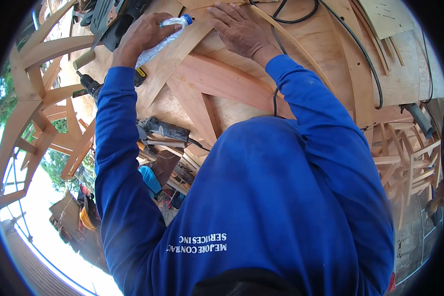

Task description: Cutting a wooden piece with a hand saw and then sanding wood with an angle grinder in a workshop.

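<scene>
My left hand (144, 37) is closed around a clear plastic bottle (155, 51) with a blue cap, tilted so the cap points up and right over the workbench. Fingers stretched out, my right hand (241, 32) lies flat on the bench, its fingertips at the edge of a wooden piece near the top. Between and below the hands, a pale flat board (182, 54) meets a reddish plank (227, 81) at an angle. Next to my left wrist is a cordless drill (90, 85), partly hidden by the sleeve.
A corded grinder-like power tool (165, 129) lies near my body. Black cables (362, 54) run across the plywood on the right. Curved wooden frames (27, 113) stand at the left, and more wooden frames (409, 158) at the right. A dark power tool (116, 24) sits at the upper left.
</scene>
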